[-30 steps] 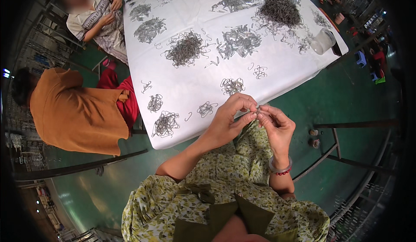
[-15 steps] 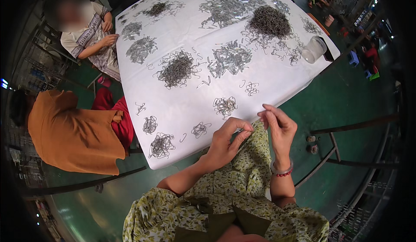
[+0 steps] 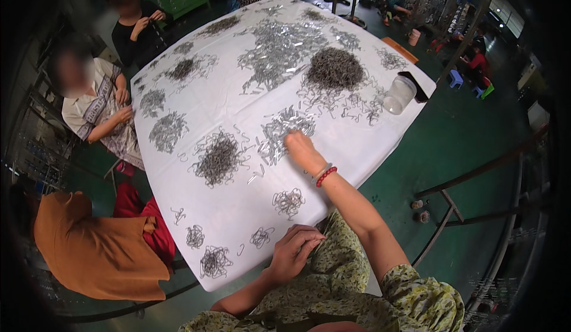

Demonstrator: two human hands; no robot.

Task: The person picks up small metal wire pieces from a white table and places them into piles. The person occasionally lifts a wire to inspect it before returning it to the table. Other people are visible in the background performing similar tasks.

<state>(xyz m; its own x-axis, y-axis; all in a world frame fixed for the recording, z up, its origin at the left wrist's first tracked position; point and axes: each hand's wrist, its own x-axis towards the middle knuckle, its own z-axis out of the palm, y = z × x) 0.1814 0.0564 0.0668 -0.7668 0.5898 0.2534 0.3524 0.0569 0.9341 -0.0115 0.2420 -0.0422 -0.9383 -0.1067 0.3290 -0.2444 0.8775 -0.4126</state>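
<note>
Mid-frame, the right hand rests fingers-down on a heap of clear sleeves (grip hidden). The left hand, curled loosely, sits at the table edge, lower centre.

The fingertips of the right hand lie against a pile of clear pieces, so whether they pinch anything cannot be told; the left hand curls at the table's near edge, and what its fingers enclose, if anything, is hidden. The wire pieces in the dark heap are too small to make out singly; the person in orange is partly lost in the dark rim at left; the seated people's faces are blurred.
</note>
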